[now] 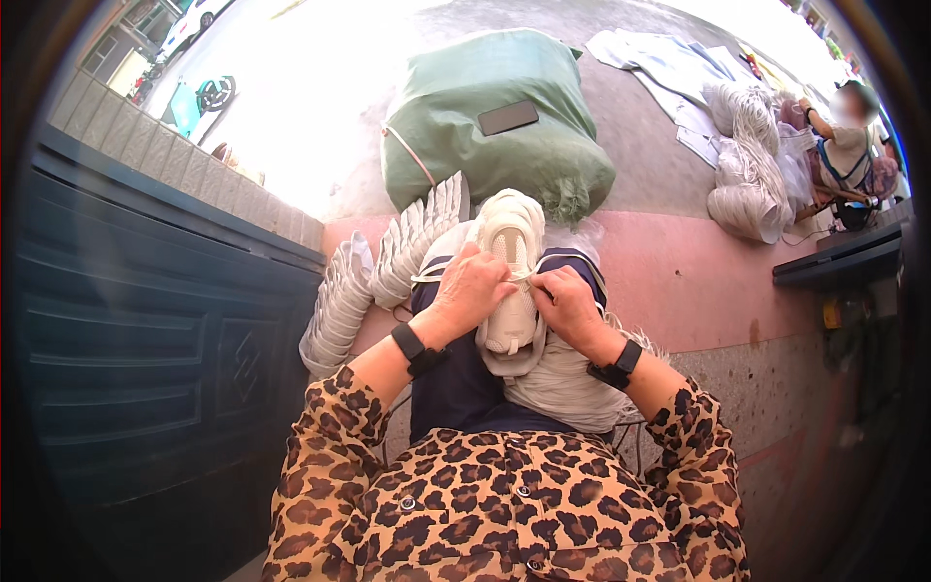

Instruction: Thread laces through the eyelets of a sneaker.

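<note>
At nine o'clock of the lap, a stack of soles (373, 281) leans by the knee. The left hand (470, 291) curls closed over the shoe (512, 276) on the lap, apparently pinching a lace. The right hand (567, 306) grips the shoe's side at three o'clock. A slack pinch could let the lace slip free, or the shoe slide off the knees.

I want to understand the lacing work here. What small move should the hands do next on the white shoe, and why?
Probably pull the lace taut with the right hand. Both hands pinch it across the white shoe resting on the lap, and the left hand steadies the shoe, so tightening seems to fit before threading further.
</note>
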Demonstrator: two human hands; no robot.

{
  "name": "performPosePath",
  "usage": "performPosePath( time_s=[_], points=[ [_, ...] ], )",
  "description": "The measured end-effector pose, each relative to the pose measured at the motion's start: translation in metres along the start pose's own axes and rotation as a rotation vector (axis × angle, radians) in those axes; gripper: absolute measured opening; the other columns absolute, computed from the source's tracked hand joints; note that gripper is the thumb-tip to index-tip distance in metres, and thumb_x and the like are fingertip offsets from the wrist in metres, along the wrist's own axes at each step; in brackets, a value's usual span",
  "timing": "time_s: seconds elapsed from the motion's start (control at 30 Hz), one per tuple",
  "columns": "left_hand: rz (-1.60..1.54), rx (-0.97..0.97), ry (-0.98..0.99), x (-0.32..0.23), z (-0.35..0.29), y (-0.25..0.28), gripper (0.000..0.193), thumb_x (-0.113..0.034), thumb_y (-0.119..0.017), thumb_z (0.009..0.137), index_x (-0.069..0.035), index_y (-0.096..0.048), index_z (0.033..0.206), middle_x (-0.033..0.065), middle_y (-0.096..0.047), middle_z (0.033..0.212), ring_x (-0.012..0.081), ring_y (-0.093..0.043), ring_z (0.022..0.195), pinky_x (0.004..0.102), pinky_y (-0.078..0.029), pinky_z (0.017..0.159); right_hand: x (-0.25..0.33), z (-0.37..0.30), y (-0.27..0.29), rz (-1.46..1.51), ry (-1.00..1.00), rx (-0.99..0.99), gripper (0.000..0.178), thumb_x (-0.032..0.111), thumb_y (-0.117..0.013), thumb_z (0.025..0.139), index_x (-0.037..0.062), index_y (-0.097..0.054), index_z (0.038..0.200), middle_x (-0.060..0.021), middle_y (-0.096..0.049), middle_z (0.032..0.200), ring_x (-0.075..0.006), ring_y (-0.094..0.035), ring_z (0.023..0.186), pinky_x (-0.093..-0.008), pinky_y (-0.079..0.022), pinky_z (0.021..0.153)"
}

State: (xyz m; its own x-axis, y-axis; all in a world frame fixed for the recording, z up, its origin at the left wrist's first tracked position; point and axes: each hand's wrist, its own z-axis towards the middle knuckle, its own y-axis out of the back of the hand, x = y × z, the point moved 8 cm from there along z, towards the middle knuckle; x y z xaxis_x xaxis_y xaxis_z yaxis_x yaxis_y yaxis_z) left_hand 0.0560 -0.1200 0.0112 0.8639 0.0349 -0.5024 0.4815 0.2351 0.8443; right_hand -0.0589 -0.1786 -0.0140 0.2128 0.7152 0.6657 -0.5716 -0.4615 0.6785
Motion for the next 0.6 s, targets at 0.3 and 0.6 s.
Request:
performPosePath(
  time_s=[0.3,0.6],
  points=[
    [0.139,-0.097,-0.109,0.002,0.01,-0.007,0.013,-0.011,-0.062,0.075,0.0,-0.053,0.076,0.0122,-0.055,0.069,0.0275,-0.053,0.073,0.0379,-0.044,0.067,0.031,0.01,-0.018,-0.602,0.371,0.283,0.013,0.01,-0.058,0.069,0.0072,-0.06,0.081,-0.0047,-0.058,0.078,-0.021,-0.053,0.082,-0.0319,-0.042,0.073],
    [-0.957,0.216,0.487,0.032,0.036,-0.03,0.017,-0.01,-0.066,0.079,-0.002,-0.057,0.09,0.0012,-0.06,0.08,0.0066,-0.055,0.073,0.0198,-0.045,0.067,0.047,0.018,0.078,0.537,-0.02,-0.017,0.015,-0.005,-0.05,0.08,0.0029,-0.048,0.093,-0.0125,-0.06,0.086,-0.0238,-0.059,0.08,-0.0373,-0.044,0.075]
  ],
)
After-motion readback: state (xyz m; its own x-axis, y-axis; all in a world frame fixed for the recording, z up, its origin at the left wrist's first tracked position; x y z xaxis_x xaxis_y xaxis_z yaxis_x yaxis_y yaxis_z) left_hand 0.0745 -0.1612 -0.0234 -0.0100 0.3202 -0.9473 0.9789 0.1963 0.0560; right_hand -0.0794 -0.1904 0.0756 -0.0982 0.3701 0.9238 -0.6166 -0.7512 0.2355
